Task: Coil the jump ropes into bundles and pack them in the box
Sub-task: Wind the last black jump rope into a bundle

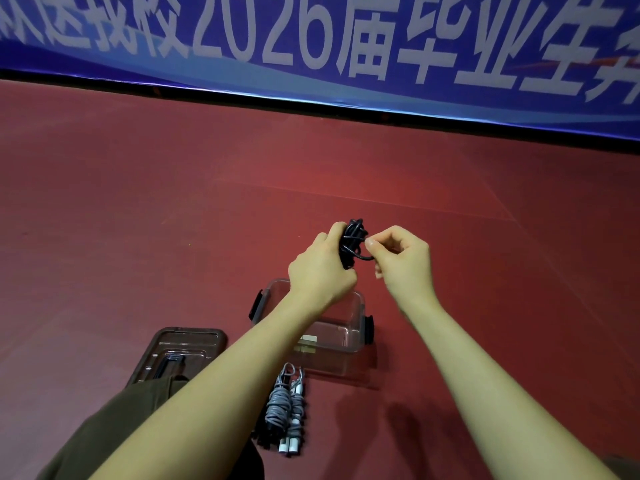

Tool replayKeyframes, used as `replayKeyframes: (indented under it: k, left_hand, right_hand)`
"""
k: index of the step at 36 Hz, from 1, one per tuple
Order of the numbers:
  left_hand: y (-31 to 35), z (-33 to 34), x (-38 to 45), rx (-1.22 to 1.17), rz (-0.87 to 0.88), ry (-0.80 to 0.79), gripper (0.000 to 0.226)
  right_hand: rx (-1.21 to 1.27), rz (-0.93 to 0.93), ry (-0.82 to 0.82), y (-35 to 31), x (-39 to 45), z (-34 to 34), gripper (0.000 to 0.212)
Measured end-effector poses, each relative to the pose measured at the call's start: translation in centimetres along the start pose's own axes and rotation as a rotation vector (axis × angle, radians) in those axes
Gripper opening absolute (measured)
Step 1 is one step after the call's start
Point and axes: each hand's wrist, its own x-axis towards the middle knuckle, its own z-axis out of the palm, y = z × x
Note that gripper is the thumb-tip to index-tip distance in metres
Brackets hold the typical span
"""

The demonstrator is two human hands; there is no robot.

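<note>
A black jump rope (352,239) is wound into a tight bundle and held in the air above the red floor. My left hand (320,268) grips the bundle from the left. My right hand (403,261) pinches a loose loop of the same rope at its right side. Below my hands stands a clear plastic box (346,336) with dark side latches, open, with only a small label visible inside. In front of it, near my knees, lies a coiled grey jump rope (284,407) with white handles, on top of a darker bundle.
The box's lid (180,351) lies flat on the floor to the left, partly under my olive trouser leg (114,434). A blue banner (311,46) with white characters runs along the far edge of the red floor (173,220).
</note>
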Motion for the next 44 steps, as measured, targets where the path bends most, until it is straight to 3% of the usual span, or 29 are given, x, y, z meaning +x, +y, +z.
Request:
replayKeyframes:
  k: [3,9,14,29,33,44]
  left_hand:
    - [0.1,0.1,-0.3,0.075,0.028,0.003,0.057]
    - [-0.3,0.1,-0.4,0.280,0.106,-0.006,0.047]
    - [-0.5,-0.2,-0.6,0.392,0.174,-0.055,0.041]
    - [-1.1,-0.5,-0.8,0.378,0.327,-0.076,0.049]
    - [-0.9,-0.8,-0.9,0.505,0.372,-0.072,0.046]
    - [-0.7,-0.8,-0.8,0.412,0.311,-0.167,0.035]
  right_hand:
    - [-0.086,0.021,0.017,0.0,0.4,0.0,0.021]
    - [-0.309,-0.005,0.040,-0.2,0.5,-0.2,0.005]
    - [-0.347,-0.047,-0.035,0.4,0.2,-0.3,0.005]
    - [-0.459,-0.249,-0.199,0.7,0.1,-1.2,0.006]
    - [-0.504,-0.252,-0.260,0.8,0.2,-1.4,0.024]
    - [-0.587,-0.346,-0.338,1.5,-0.1,-1.9,0.011]
